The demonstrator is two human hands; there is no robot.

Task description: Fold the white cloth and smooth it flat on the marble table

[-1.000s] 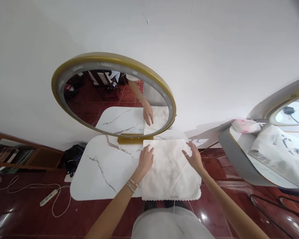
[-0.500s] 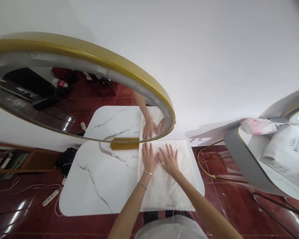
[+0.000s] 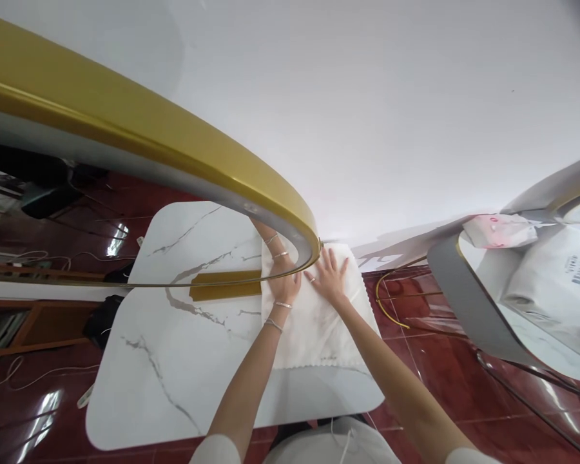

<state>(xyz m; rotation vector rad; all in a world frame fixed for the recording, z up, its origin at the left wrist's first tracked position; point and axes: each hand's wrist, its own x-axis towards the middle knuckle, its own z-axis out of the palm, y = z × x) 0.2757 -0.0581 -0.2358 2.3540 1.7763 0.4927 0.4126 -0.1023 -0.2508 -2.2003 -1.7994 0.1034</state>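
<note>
A white cloth [image 3: 314,335] with a scalloped near edge and faint dark lettering lies over the right part of the marble-patterned table [image 3: 174,367]. My left hand [image 3: 284,289] rests palm down on its left side, close under the mirror's lower rim. The rim overlaps its fingertips, and a reflection sits right above them. My right hand [image 3: 330,278] lies flat on the cloth's far part, fingers spread toward the wall. Wrinkles run through the cloth between and below my hands.
A large gold-framed mirror [image 3: 212,161] leans over the table's far side. Its gold base [image 3: 225,287] stands left of the cloth. At right, a second table [image 3: 464,309] holds a pink-and-white packet [image 3: 500,230] and a white printed cloth item [image 3: 555,277]. Cables lie on the floor at left.
Both hands and the cloth have slid away from me toward the wall, baring a strip of table at the near edge. The view has shifted closer to the mirror.
</note>
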